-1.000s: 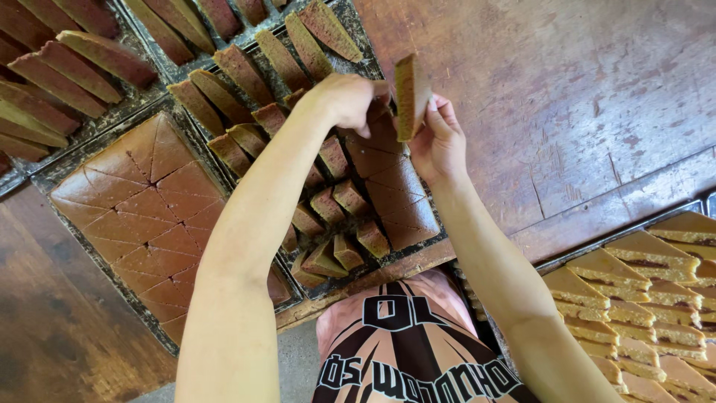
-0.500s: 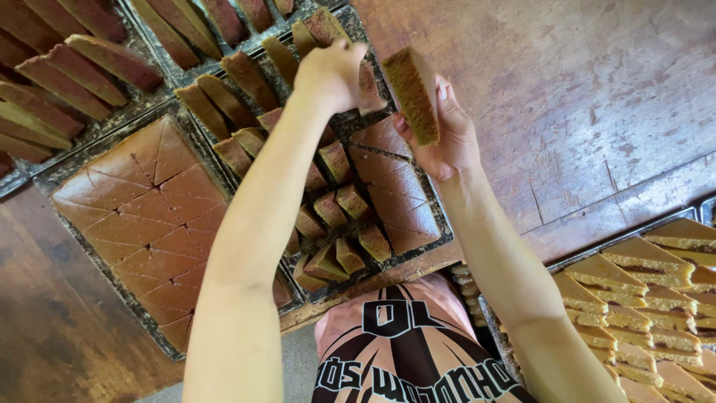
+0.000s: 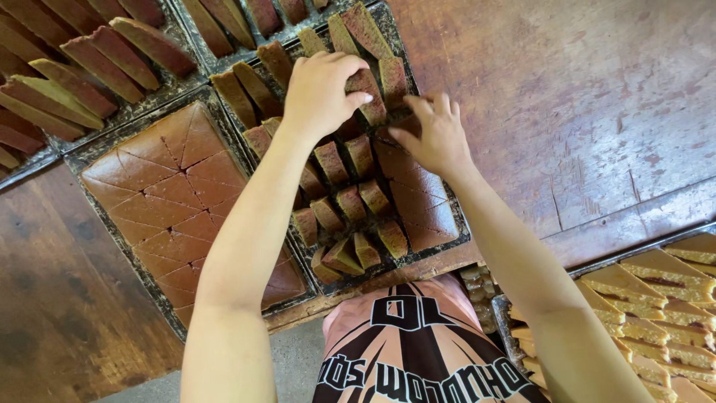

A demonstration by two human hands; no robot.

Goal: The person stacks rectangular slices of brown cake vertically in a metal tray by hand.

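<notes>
In the dark baking tray (image 3: 461,237) just ahead of the person, cut brown cake wedges are stood on edge in rows. The wedge lifted a moment ago is now set down among them, so the right hand (image 3: 435,134) is left free, fingers spread above the uncut slab (image 3: 418,201). Farther in, an upright wedge (image 3: 368,95) is clamped by the left hand (image 3: 322,91), fingers curled over it.

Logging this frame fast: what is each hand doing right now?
Left hand: closed over an upright brown cake slice in the dark tray.
Right hand: open, fingers spread, holding nothing, touching the slices beside it.
</notes>
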